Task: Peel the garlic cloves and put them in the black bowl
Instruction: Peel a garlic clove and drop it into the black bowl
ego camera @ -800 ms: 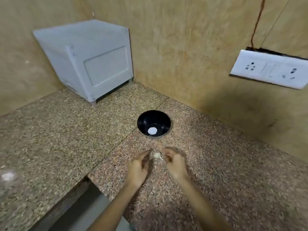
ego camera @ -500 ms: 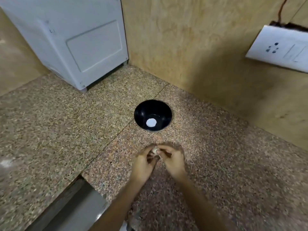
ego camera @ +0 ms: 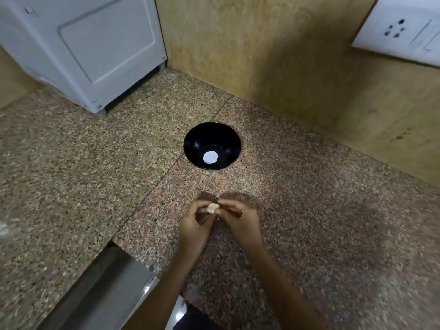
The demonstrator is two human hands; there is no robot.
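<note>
- Left hand (ego camera: 194, 225) & right hand (ego camera: 240, 217), over the desk (ego camera: 309, 210) mid-front, both pinch the garlic clove (ego camera: 212, 207).
- Clove: light, small, prob. slippery once bare; grip by ends.
- Black bowl (ego camera: 228, 139) beyond, nearer desk's back edge.

Head-worn view, steeply down over countertop (ego camera: 71, 186)

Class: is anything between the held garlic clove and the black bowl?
Nothing visible does. The left hand and right hand pinch the garlic clove; only bare granite counter lies between it and the black bowl.
</note>
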